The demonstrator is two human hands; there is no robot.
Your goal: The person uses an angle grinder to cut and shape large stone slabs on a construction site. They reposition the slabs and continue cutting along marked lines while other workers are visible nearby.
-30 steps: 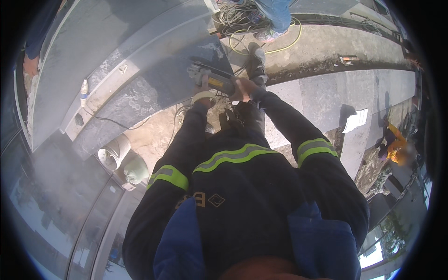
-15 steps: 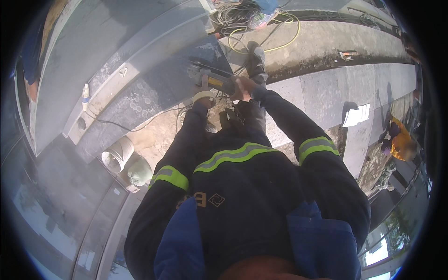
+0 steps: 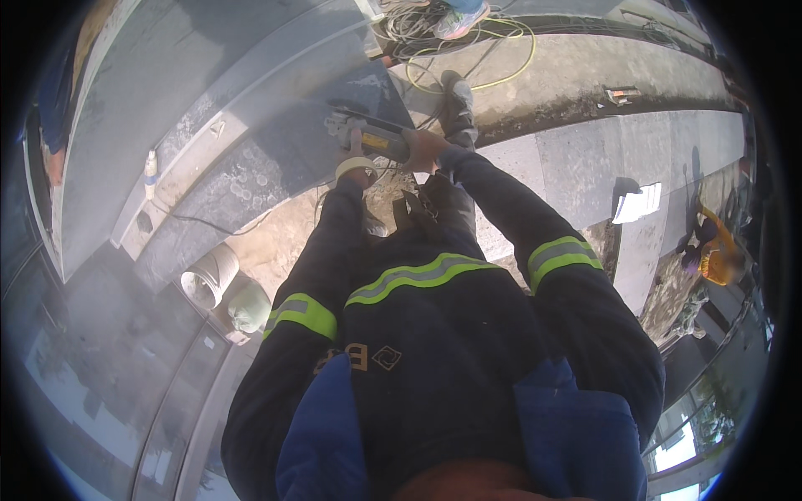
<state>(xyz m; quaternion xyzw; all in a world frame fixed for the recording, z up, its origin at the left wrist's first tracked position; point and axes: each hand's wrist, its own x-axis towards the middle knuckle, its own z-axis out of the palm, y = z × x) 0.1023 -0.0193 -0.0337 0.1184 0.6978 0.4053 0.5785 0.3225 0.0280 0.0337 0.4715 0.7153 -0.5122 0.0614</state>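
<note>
My left hand (image 3: 354,150) grips the front of a grey angle grinder (image 3: 378,139) with a yellow label, beside its metal head. My right hand (image 3: 423,150) is wrapped round its rear body. A cream tape roll (image 3: 355,163) hangs round my left wrist. The grinder is held over the right edge of a dark grey, dust-marked slab (image 3: 284,159); whether its disc touches the slab I cannot tell. A cord (image 3: 225,229) runs along the slab's lower edge, near a white bottle (image 3: 151,174).
A white bucket (image 3: 209,275) and pale sack (image 3: 249,305) lie lower left. Coiled cables (image 3: 409,25) surround a co-worker's shoe (image 3: 459,21) at the top. An orange-clad co-worker (image 3: 717,255) and white papers (image 3: 638,203) are right. Another worker's hand (image 3: 57,167) shows far left.
My hands and the grinder have shifted slightly left and up. The co-worker's leg at the top has moved up, mostly out of view. The orange-clad co-worker has shifted slightly.
</note>
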